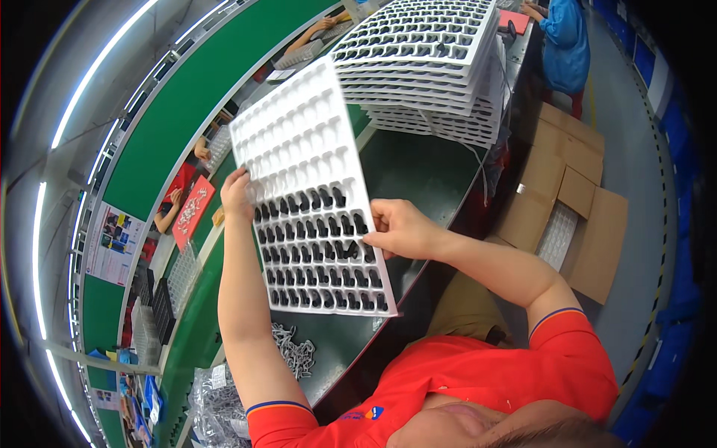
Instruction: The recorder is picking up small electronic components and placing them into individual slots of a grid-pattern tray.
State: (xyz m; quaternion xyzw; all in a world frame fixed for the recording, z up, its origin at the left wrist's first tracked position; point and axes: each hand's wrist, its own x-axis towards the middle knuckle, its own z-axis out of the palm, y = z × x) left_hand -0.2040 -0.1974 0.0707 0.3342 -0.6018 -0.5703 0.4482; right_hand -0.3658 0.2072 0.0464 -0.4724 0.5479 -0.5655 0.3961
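Observation:
A white moulded tray (295,138) hangs tilted between my two hands, above the dark green bench. Small black parts (317,254) fill the pockets of its lower rows, while the upper rows hold nothing. My left hand (237,196) grips the tray's left edge, its fingers partly behind the tray. On the opposite edge, my right hand (403,228) pinches the rim between thumb and fingers. Beyond the tray rises a tall stack of similar white trays (418,45), the top one carrying black parts.
Metal pieces (295,351) lie in a heap near my left forearm, beside a clear plastic bag (216,399). An open cardboard box (541,201) stands on the floor at right. Across the line are a red mat (194,209) and other workers' hands; a person in blue (564,45) is at far right.

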